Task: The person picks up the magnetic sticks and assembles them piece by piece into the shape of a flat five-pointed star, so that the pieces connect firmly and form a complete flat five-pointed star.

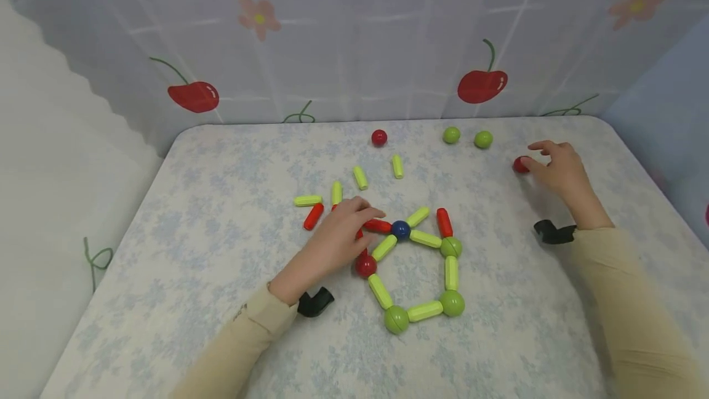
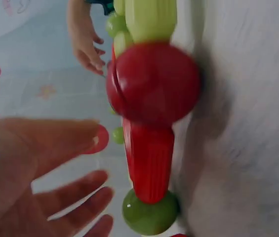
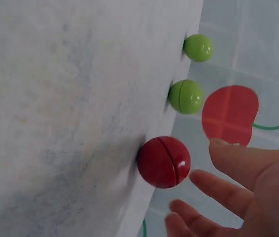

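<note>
My left hand (image 1: 340,233) hovers over the left side of a ring of sticks and balls, its thumb and fingers spread apart around nothing. Under it, a red ball (image 1: 365,266) joins yellow-green sticks (image 1: 380,291) and a red stick (image 2: 151,163). That red stick runs to a green ball (image 2: 150,212), which my hand hides in the head view. A blue ball (image 1: 400,230) sits at the ring's top, with a red stick (image 1: 378,226) leading off left. On the far right, my right hand (image 1: 559,171) reaches beside a loose red ball (image 3: 164,162), fingers loosely parted.
Two loose green balls (image 1: 451,135) and another red ball (image 1: 379,138) lie along the table's back edge. Loose yellow-green sticks (image 1: 360,178) and a red stick (image 1: 313,217) are scattered behind and left of my left hand. A patterned curtain (image 1: 343,36) hangs behind the table.
</note>
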`<state>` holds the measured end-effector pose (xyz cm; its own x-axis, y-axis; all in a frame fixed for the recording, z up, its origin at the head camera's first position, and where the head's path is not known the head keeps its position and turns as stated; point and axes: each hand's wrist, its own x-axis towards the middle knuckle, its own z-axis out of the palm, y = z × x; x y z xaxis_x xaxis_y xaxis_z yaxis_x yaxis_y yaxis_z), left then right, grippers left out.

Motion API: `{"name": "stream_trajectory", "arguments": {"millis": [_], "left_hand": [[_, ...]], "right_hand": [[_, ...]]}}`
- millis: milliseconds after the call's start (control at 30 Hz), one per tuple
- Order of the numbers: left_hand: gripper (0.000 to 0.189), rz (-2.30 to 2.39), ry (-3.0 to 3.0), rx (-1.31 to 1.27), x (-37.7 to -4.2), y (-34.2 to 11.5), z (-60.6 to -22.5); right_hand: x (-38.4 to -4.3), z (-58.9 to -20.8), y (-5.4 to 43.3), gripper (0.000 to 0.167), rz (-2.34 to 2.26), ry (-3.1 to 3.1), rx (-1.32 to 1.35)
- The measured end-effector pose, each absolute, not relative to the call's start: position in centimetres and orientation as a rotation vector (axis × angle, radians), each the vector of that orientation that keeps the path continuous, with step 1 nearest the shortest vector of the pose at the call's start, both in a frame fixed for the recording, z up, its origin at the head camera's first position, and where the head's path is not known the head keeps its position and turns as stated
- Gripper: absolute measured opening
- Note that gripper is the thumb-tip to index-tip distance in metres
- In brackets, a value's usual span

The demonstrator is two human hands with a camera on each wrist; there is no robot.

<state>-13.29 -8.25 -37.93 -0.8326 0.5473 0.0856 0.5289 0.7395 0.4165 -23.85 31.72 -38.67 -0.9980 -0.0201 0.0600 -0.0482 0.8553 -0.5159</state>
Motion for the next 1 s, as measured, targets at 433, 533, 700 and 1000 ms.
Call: {"name": "stream_trajectory", "arguments": {"millis": [433,533,700,1000], "left_hand": [[0.024,0.427,2.767,0.966,-16.4,-6.0,-39.3],[0.022,0.476,2.792,0.972,-16.3,-6.0,-39.5],[0.020,0.486,2.830,0.986,-16.2,-5.9,-39.8],[0.020,0.491,2.849,1.010,-16.3,-5.8,-39.9]], "right_hand": [[-24.3,-40.2,29.2,0.039,0.875,-3.125,0.200],[-23.6,-39.9,26.6,0.039,0.983,-3.110,0.319],[-22.8,-39.3,22.2,0.035,1.140,-3.104,0.580],[-22.5,-39.5,19.7,0.024,1.167,-3.138,0.816]]}}
